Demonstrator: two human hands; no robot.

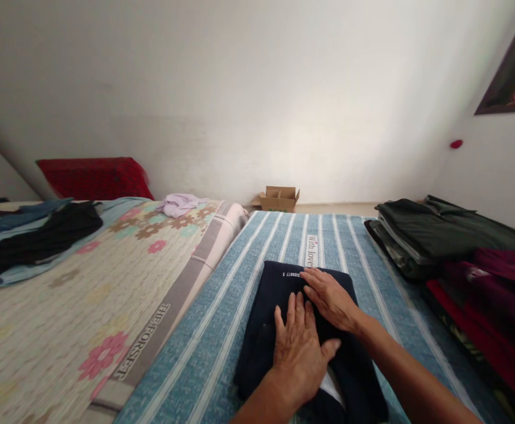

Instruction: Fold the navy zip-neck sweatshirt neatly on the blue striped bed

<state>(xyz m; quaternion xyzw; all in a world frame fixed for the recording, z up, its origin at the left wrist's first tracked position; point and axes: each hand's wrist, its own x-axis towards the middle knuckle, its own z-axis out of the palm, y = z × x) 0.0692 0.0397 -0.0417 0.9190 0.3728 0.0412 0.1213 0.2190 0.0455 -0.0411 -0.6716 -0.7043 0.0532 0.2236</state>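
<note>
The dark navy garment [284, 318] is folded into a compact, roughly rectangular bundle, with a small line of white printed characters near its far edge and a sliver of white fabric showing at its near right corner. It lies flat on the blue-and-white striped sheet [222, 330], at about 6 o'clock in the view, just short of a white label reading "With love" woven into the stripes at its 12 o'clock side. The left hand [299, 347] rests palm down on the middle of the bundle, fingers extended and slightly spread toward 12 o'clock, thumb out toward 3 o'clock; it grasps nothing and presses flat on the cloth. The right hand [330, 297] lies likewise flat and unclenched on the garment's far right portion, at roughly 1 o'clock from the left hand, fingers directed toward 10 o'clock, its side touching the left hand's fingertips. The garment is thus beneath both palms, extending past them on all sides. At 3 o'clock, a stack of folded dark green clothes [421, 235] sits beside maroon and red items [496, 294]. At 9 o'clock, a floral sheet [85, 294] carries dark and blue garments [32, 235]. A small cardboard box [279, 198] stands at 12 o'clock by the wall.
</note>
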